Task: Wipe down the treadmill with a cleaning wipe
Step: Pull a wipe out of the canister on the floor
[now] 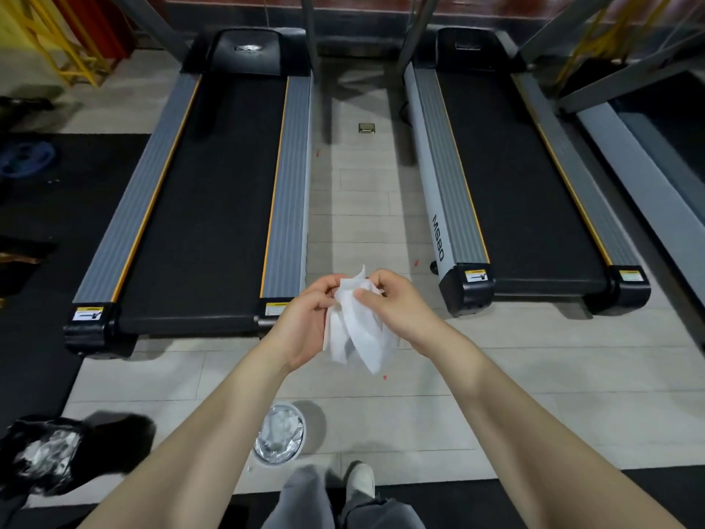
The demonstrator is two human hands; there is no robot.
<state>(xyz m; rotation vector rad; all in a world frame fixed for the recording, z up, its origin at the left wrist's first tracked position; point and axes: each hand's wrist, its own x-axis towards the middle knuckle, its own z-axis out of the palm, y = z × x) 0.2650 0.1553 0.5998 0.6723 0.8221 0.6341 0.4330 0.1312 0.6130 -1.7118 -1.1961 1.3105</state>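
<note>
While both hands meet at mid-frame above the tiled floor [381, 231], a white wipe [358, 330] hangs between them. Left hand [305, 318] pinches the wipe's upper edge with curled fingers; right hand [396, 303] pinches the same crumpled top from the other side, thumb pressed on the sheet. Most of the wipe droops below the two grips in loose folds, clear of the floor. It touches neither treadmill. Left treadmill [213, 192] lies ahead and left of the hands, its near right corner partly hidden behind the left hand; right treadmill [522, 177] lies ahead and right, well apart from the wipe. Side rail of the right treadmill reads "M580" [438, 238]. Yellow-and-white warning labels [475, 276] sit on the rear end caps, their text too small to read. An opened wipe tub [280, 433] stands on the floor beneath the forearms, near a shoe [360, 481].
</note>
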